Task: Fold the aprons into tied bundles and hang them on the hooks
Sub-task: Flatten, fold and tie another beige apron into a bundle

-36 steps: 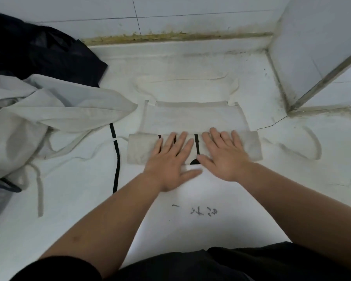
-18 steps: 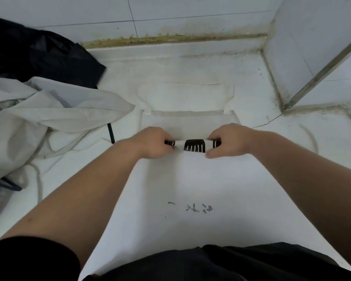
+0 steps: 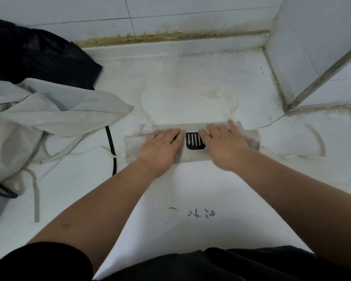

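A white apron (image 3: 193,157) lies on the white counter, folded into a narrow horizontal band with a black striped logo (image 3: 195,141) showing in its middle. My left hand (image 3: 160,148) presses flat on the band left of the logo. My right hand (image 3: 224,141) presses flat on it right of the logo, fingers straight. The apron's neck loop (image 3: 182,94) lies spread beyond the band, and a tie strap (image 3: 317,138) curves off to the right.
A heap of more white aprons (image 3: 39,122) with loose straps sits at the left, with dark cloth (image 3: 39,55) behind it. A black strap (image 3: 111,151) lies beside the band. Tiled walls close the back and the right corner (image 3: 292,98).
My hands gripped the rolled edge, turned the band over one more fold away from me, then flattened on it. The logo now faces up and less apron lies unfolded beyond.
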